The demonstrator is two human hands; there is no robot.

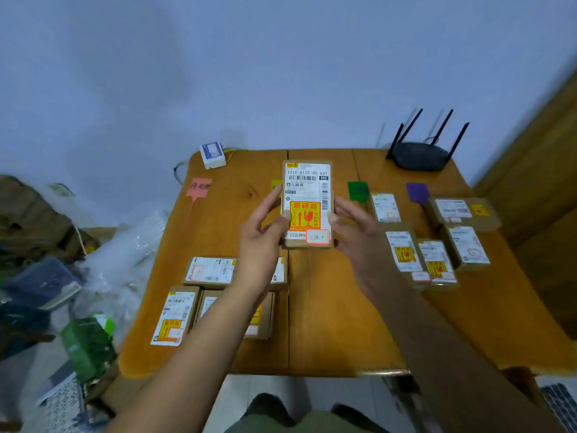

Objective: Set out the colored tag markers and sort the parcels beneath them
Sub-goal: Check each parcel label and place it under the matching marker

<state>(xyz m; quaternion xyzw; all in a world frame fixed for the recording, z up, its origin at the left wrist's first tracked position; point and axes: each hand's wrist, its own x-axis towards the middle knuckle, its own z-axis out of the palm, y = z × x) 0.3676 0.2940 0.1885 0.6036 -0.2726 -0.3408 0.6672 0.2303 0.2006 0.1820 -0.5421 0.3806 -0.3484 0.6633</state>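
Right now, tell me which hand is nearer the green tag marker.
Right. The right hand grips the held parcel just below-left of the green tag marker; the left hand holds the parcel's far side, farther away.

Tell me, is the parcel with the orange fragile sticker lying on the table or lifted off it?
Lifted. The parcel is held between the left hand and right hand, label up.

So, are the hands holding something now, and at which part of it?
Yes. Both hands hold one parcel above the table, label facing up. The left hand grips its left long edge and the right hand its right long edge, near the lower half.
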